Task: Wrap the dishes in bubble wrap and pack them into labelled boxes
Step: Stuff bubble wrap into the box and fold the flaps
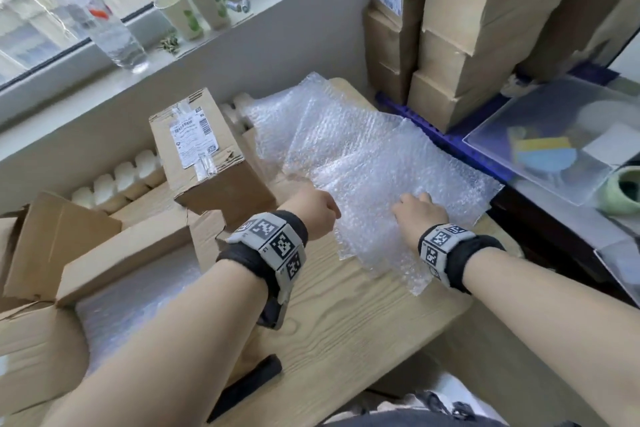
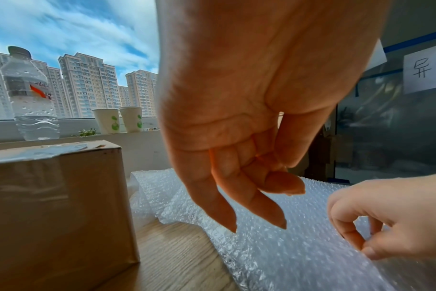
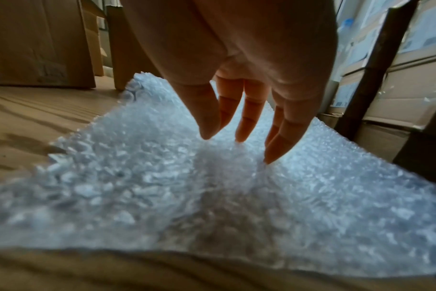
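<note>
Bubble wrap (image 1: 363, 163) is lying spread over the wooden table (image 1: 346, 315), at two o'clock from a sealed box (image 1: 207, 163). Right hand (image 1: 420, 215) is pressing loosely spread fingertips (image 3: 271, 157) into the sheet. Left hand (image 1: 311, 213) is hovering at its nine-o'clock edge, fingers (image 2: 274, 216) relaxed, holding nothing.

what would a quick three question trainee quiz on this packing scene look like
1. True or false: a dish already lies on the bubble wrap.
2. Which hand has fingertips on the wrap? A left hand B right hand
3. Fill in: the sealed box stands on the wooden ____.

Key: 1 false; 2 B, the left hand hangs above it; 3 table.
</note>
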`<action>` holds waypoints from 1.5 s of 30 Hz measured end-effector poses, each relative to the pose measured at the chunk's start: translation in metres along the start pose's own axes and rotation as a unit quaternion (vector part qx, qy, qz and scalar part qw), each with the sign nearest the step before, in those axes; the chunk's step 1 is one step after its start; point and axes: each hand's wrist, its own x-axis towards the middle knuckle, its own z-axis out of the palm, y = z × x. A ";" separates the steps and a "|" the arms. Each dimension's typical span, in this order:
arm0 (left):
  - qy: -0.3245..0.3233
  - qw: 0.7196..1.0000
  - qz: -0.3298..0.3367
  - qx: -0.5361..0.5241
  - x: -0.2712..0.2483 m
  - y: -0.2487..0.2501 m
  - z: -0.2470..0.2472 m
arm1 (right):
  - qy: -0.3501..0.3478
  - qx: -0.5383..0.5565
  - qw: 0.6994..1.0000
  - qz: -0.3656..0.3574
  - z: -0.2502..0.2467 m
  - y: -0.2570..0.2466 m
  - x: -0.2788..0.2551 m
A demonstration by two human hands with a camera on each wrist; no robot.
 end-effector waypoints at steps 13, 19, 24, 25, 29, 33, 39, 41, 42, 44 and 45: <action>0.171 0.920 -0.041 -0.351 -0.001 0.000 -0.006 | 0.125 0.441 0.879 -0.132 -0.059 -0.034 -0.020; 0.246 0.955 0.107 -0.128 -0.033 -0.020 -0.039 | 0.219 0.319 0.910 -0.152 -0.096 -0.029 0.008; 0.298 0.940 0.160 -0.045 -0.064 -0.040 -0.065 | 0.072 0.366 0.904 -0.208 -0.130 -0.055 0.020; 0.325 0.930 0.156 -0.077 -0.070 -0.046 -0.069 | 0.057 0.398 0.894 -0.200 -0.135 -0.063 0.020; 0.465 0.857 0.052 -0.217 -0.088 -0.084 -0.083 | 0.024 0.609 0.769 -0.196 -0.153 -0.092 0.016; 0.334 0.800 -0.079 -0.492 -0.104 -0.118 -0.089 | -0.050 0.756 0.623 -0.195 -0.175 -0.121 0.000; 0.313 0.741 -0.038 -0.593 -0.121 -0.147 -0.088 | 0.020 0.699 0.697 -0.159 -0.205 -0.157 -0.019; 0.381 0.708 -0.057 -0.592 -0.121 -0.161 -0.095 | 0.060 0.620 0.760 -0.185 -0.209 -0.164 -0.022; 0.418 0.700 -0.071 -0.575 -0.123 -0.167 -0.099 | 0.079 0.588 0.780 -0.200 -0.209 -0.168 -0.022; 0.459 0.709 -0.083 -0.529 -0.129 -0.178 -0.104 | 0.114 0.550 0.797 -0.224 -0.210 -0.176 -0.024; 0.463 0.716 -0.072 -0.518 -0.132 -0.183 -0.107 | 0.126 0.538 0.799 -0.235 -0.210 -0.180 -0.027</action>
